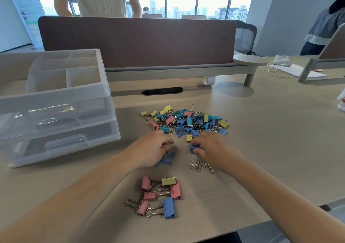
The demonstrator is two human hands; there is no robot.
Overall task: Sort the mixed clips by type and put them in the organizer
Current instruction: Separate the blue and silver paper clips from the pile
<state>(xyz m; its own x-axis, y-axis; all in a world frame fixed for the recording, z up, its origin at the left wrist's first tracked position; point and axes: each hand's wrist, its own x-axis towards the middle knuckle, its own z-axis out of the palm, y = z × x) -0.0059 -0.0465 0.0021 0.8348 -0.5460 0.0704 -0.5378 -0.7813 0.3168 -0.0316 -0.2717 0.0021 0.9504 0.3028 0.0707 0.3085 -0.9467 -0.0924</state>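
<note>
Left hand [155,145] grips blue paper clips [166,159], right hand [214,149] pinches a binder clip [194,148] at pile's [188,120] 6 o'clock; snagged wires could drag wrong types along.

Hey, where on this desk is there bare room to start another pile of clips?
The widest bare desk lies right of the mixed pile and your right forearm. A smaller patch sits between the organizer front and your left forearm. The middle is crowded with blue paper clips, silver paper clips and, nearer you, big binder clips.
</note>
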